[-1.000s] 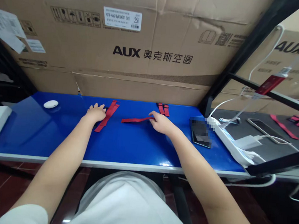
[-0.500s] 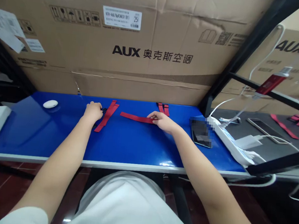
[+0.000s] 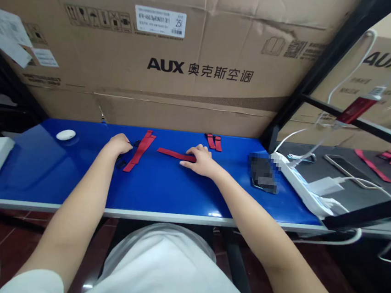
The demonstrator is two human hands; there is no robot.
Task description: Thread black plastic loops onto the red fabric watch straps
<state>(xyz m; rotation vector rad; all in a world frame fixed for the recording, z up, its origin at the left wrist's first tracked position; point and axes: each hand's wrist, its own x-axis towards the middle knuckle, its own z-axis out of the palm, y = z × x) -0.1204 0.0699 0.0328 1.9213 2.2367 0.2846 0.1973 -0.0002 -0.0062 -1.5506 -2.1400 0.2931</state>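
My left hand rests low at the left of the blue tabletop, its loosely bent fingers partly hidden. Just beyond its fingertips lies a small black buckle; another black plastic piece sits below the hand. Beside these, red webbing straps lie overlapped at a slant. My right hand is over the right end of a separate red strap, thumb spread away from the fingers. That strap lies nearly level across the table, its right end covered by the hand.
Two short red straps with black buckles lie at the back. A phone and a white power strip are at the right. A white oval object sits at the left. A large cardboard box stands behind the table.
My right hand has shifted slightly left and its thumb has come away from the strap. My left hand has drawn back a little, showing more of the black pieces.
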